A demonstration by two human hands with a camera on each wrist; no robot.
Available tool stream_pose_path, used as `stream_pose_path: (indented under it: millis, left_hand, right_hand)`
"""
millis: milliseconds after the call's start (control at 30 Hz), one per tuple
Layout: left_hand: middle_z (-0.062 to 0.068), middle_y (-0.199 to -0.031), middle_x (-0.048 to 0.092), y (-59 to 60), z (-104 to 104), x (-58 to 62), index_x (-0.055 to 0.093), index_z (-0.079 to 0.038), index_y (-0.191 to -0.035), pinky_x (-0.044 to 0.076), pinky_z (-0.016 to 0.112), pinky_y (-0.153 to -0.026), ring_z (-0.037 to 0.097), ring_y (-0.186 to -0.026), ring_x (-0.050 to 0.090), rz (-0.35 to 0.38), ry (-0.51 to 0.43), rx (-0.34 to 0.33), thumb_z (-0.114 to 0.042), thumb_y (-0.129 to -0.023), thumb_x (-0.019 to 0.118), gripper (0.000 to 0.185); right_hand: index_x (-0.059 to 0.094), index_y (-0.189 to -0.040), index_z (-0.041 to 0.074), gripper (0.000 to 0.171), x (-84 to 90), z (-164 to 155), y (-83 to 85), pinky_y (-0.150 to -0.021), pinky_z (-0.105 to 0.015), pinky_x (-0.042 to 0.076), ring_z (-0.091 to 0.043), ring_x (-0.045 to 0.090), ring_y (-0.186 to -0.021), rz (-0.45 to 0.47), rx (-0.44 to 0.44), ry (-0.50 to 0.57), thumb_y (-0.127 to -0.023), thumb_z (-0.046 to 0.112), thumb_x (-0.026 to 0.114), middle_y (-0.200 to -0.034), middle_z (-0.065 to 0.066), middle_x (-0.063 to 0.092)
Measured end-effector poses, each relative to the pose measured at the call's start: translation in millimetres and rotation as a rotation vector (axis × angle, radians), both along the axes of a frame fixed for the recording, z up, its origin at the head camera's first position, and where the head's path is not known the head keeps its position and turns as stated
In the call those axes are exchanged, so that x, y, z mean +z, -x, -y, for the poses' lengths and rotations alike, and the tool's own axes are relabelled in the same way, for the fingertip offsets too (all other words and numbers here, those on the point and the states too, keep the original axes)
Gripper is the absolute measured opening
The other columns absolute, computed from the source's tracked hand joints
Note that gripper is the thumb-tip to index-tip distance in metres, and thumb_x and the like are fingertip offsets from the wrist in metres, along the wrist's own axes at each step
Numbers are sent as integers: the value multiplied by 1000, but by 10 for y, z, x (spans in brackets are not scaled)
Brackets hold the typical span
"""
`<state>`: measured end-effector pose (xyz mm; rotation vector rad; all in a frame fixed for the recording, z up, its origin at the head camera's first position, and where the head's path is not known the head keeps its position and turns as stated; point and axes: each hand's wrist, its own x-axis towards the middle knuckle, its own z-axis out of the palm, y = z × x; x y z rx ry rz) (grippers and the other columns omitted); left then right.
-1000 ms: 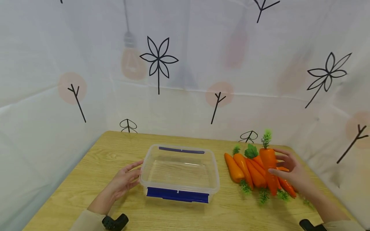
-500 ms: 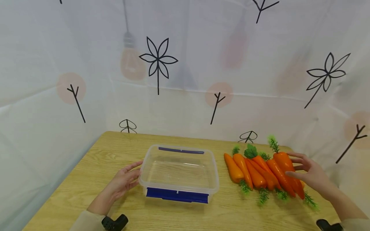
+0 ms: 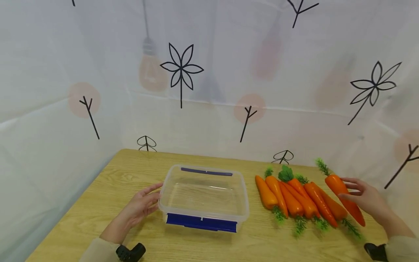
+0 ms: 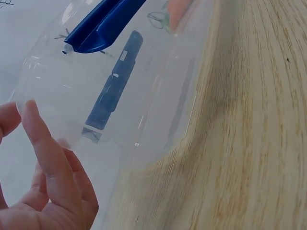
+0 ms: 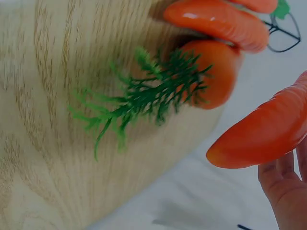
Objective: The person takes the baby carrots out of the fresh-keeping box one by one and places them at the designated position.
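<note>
My right hand (image 3: 368,198) grips a toy carrot (image 3: 346,199) with a green top, at the right end of a row of carrots. In the right wrist view, that carrot (image 5: 261,132) is clear of the table, its bare tip pointing left. Several more orange carrots (image 3: 296,200) lie side by side, their leafy tops facing alternately away and toward me. My left hand (image 3: 139,207) rests its fairly straight fingertips against the left side of a clear plastic box (image 3: 203,196) with blue clips. Up close in the left wrist view, the fingers (image 4: 53,165) touch the box wall.
A wooden table (image 3: 137,174) carries everything. Its right edge runs close by the right hand. A white printed curtain (image 3: 212,123) hangs behind and along both sides. One carrot's green top (image 5: 153,93) sticks out over the wood toward me.
My right hand has moved right with one carrot after another: the carrot gripped half a second ago seems laid in the row, and another is now held beside it. The left hand and box stay put.
</note>
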<state>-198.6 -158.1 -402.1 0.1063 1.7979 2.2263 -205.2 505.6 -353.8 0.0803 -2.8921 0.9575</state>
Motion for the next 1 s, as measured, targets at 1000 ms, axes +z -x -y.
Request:
stream_pose_path:
  millis: [1000]
  left_hand:
    - [5, -110, 60, 16, -5, 14, 31, 1, -141, 51, 21, -74, 13, -94, 60, 6, 9, 4, -13, -90, 60, 60]
  right_hand:
    - [26, -130, -24, 57, -516, -220, 97, -68, -25, 48, -32, 56, -98, 190, 43, -14, -100, 22, 42, -123, -45, 37]
